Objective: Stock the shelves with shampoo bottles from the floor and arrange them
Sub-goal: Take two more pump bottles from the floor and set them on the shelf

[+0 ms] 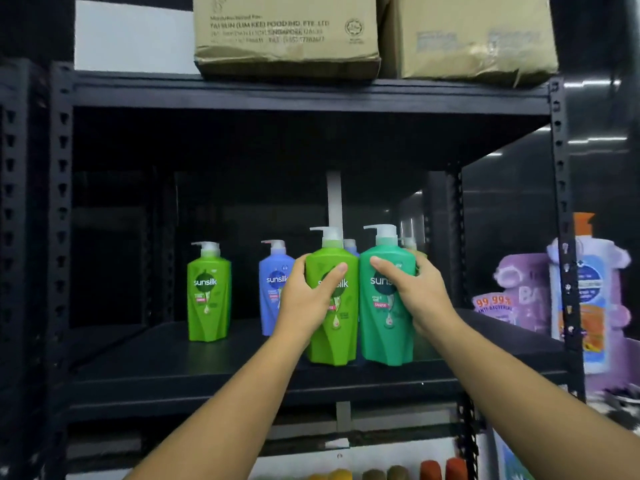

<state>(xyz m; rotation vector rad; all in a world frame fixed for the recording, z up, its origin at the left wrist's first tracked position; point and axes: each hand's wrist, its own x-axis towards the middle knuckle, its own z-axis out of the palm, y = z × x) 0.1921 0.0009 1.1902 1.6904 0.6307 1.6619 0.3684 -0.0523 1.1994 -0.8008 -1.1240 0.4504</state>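
Note:
On the black metal shelf (pixel 214 372), my left hand (pixel 308 299) grips a light green Sunsilk pump bottle (pixel 334 336) standing near the front edge. My right hand (pixel 412 292) grips a teal green Sunsilk bottle (pixel 384 337) right beside it; the two bottles touch. Further back stand a second light green bottle (pixel 209 296) at the left and a blue Sunsilk bottle (pixel 273 289), partly hidden by my left hand. Behind the held bottles, the tops of a blue bottle (pixel 350 244) and another bottle (pixel 409 243) peek out.
Two cardboard boxes (pixel 287 36) sit on the shelf above. To the right of the rack post (pixel 562 202) stand a purple pack (pixel 519 292) and a white pump bottle (pixel 592 292). Coloured caps (pixel 429 471) show on the shelf below.

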